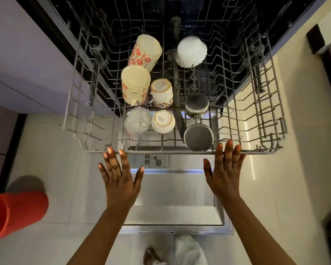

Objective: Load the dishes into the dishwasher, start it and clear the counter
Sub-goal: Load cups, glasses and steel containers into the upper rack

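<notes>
Left hand (120, 180) and right hand (225, 173), fingers spread wide, touch the grey wire dishwasher rack's (180, 152) front rim.

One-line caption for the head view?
Left hand and right hand, fingers straight, at the front rim of a cup-filled dishwasher rack.

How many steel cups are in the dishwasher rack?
2. The front steel cup sits at the front of the rack, right of centre; the rear steel cup is directly behind it. None appears hidden.
</notes>
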Available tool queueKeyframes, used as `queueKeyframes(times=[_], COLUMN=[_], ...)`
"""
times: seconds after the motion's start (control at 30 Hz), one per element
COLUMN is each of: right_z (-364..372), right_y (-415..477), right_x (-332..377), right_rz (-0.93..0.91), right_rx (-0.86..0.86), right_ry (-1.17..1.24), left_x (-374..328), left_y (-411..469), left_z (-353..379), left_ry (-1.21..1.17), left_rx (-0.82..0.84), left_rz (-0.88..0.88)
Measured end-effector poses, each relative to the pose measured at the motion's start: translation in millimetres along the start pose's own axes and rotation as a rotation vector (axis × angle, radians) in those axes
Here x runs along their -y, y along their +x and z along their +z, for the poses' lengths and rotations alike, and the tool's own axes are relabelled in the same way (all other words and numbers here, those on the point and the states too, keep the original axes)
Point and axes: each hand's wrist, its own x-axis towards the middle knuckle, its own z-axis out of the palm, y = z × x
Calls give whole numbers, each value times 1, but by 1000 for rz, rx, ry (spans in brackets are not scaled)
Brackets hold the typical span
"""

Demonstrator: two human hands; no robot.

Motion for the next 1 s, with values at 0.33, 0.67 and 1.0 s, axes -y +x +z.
queueKeyframes(times=[0.33, 0.67, 1.0], right_z=[13, 36, 50], right_y=[66, 148, 160], right_x=[-21, -39, -62], right_rz=[-21, -71, -275], right_rx=[64, 151, 127], right_ry=[13, -25, -172], left_x=[-13, -19, 0], left_y=[66, 155, 184], left_z=[1, 18, 22], left_ry=[-33, 19, 67], left_rx=[107, 159, 101], left_rz=[-56, -92, 56])
